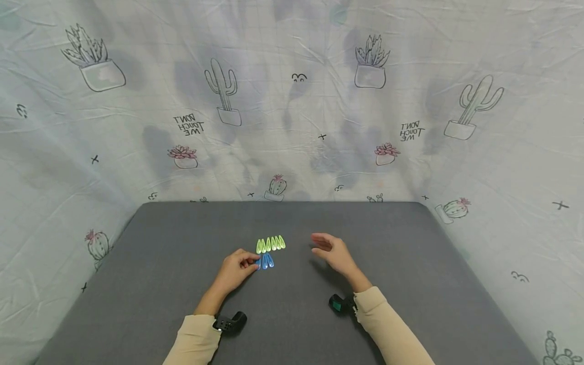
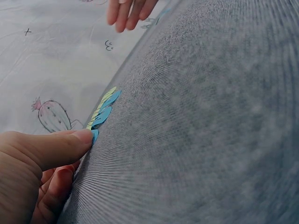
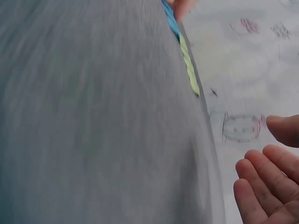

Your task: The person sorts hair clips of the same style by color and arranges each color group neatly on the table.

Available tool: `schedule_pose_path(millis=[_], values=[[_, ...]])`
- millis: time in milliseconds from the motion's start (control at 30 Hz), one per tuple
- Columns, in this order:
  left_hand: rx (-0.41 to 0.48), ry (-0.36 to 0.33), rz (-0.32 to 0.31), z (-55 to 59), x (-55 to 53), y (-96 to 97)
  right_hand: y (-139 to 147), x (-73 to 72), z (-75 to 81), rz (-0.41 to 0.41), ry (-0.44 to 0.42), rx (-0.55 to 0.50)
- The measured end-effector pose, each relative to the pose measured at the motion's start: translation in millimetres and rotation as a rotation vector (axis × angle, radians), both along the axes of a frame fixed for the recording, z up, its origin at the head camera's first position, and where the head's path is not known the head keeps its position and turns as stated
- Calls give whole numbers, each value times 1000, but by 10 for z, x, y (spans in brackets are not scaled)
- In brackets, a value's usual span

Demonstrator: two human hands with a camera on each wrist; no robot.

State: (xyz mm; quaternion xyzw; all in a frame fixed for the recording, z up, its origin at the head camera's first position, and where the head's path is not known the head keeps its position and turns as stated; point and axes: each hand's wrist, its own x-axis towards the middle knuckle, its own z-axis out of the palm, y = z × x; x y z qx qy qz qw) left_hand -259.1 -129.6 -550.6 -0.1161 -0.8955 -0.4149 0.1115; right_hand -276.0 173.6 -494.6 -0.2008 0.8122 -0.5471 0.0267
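A row of several yellow-green snap hair clips (image 1: 271,244) lies side by side on the grey table (image 1: 388,238). Just below that row, closer to the person, are blue snap hair clips (image 1: 267,261). The left hand (image 1: 234,269) pinches the leftmost blue hair clip (image 2: 95,136) between thumb and fingertips, at the table surface; its fingers partly cover the clip. Off to the right of both rows, the right hand (image 1: 335,253) hovers over the table, its fingers (image 3: 266,182) relaxed and apart from the thumb, holding nothing.
Each wrist wears a black device, one on the left (image 1: 231,322) and one on the right (image 1: 339,303). A pale cloth printed with cactus drawings (image 1: 292,101) hangs behind the table's far edge and along both sides.
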Motion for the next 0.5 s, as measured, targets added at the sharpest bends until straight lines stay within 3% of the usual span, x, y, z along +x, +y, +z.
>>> schedule_pose_path(millis=[233, 500], values=[[-5, -3, -3, 13, 2, 0, 249, 25, 28, -78, 27, 14], [-10, 7, -6, 11, 0, 1, 508, -152, -241, -193, 90, -44]])
